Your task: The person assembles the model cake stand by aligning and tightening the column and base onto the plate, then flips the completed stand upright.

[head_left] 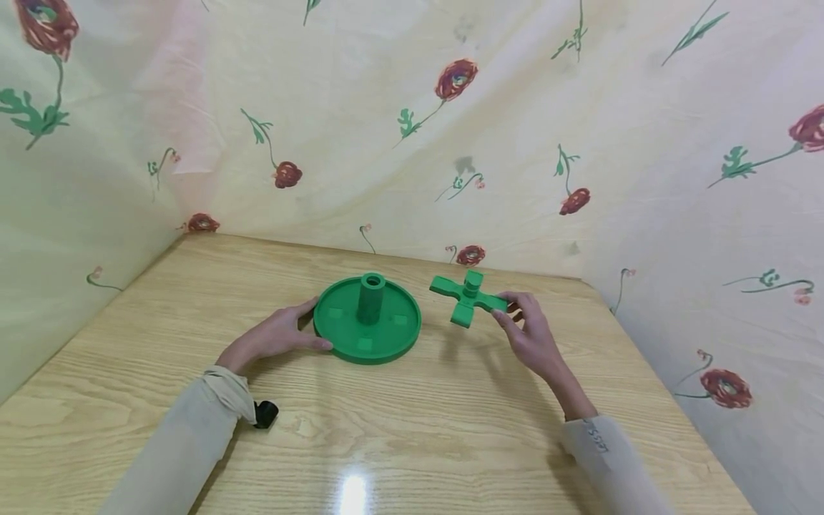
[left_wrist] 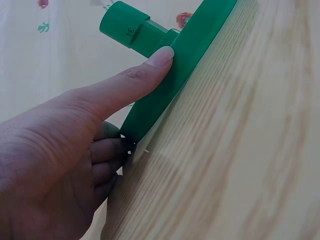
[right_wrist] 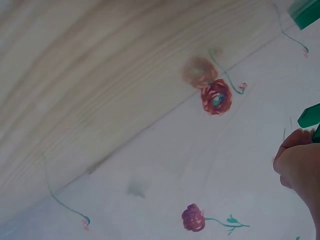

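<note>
A round green base (head_left: 341, 332) with a raised rim lies on the table, and a hollow post (head_left: 370, 304) stands up from its middle. My left hand (head_left: 277, 332) holds the base's left edge. In the left wrist view, the thumb (left_wrist: 132, 80) presses on the rim while the other fingers curl against the edge low by the tabletop. To the right, my right hand (head_left: 531, 336) pinches one arm of a green cross-shaped piece (head_left: 471, 293). That piece is in the air above the table, a short stub on top at its centre. The right wrist view catches only part of this hand (right_wrist: 300, 162).
Pale wood-grain table (head_left: 399, 443) spreads beneath both hands. Flower-patterned cloth (head_left: 360, 143) hangs behind the table and along both sides. A small black object (head_left: 265, 413) shows by the left sleeve cuff.
</note>
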### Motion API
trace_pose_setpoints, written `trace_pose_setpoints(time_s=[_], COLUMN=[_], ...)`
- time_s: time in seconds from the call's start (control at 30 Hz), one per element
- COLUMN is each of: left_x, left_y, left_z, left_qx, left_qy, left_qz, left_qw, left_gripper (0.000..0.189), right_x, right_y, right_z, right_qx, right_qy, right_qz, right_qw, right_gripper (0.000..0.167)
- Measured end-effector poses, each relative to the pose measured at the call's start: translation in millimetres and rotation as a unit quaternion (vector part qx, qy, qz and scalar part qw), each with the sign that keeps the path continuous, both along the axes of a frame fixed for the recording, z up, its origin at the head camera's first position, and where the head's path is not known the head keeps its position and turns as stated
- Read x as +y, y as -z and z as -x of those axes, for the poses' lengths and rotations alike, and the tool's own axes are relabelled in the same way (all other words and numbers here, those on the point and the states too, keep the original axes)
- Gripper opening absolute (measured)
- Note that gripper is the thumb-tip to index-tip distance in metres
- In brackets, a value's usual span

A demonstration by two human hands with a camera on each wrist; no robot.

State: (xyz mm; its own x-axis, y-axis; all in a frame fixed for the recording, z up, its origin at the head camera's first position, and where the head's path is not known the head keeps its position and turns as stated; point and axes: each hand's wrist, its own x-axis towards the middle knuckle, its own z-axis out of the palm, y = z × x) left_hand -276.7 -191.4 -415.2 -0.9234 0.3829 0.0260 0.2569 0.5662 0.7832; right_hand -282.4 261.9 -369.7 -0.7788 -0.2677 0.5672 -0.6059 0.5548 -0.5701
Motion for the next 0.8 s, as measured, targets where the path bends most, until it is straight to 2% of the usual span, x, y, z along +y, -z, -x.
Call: trace_pose_setpoints(time_s=[0.27, 0.43, 0.8], left_x=[-0.8, -1.3, -3.4], left_y=[0.8, 0.8, 1.1], left_z=[1.1, 1.5, 3.0], left_qx=[0.005, 0.004, 0.004], left_qy=[0.002, 0.002, 0.005], left_qz=[0.000, 0.002, 0.000], left_qw=[1.0000, 1.0000, 1.0000], left_gripper=[0.112, 0.112, 0.112], right_x=[-20.8, -32.5, -58.3], right_y=[-0.6, -2.1, -5.0], right_z=[0.6, 0.8, 2.8], right_qx=[-0.027, -0.029, -0.056], right_qy=[-0.016, -0.027, -0.047], right_qz=[0.024, 0.031, 0.057], right_qw=[0.9992, 0.9987, 0.9957], right_gripper=[0.024, 0.022, 0.026])
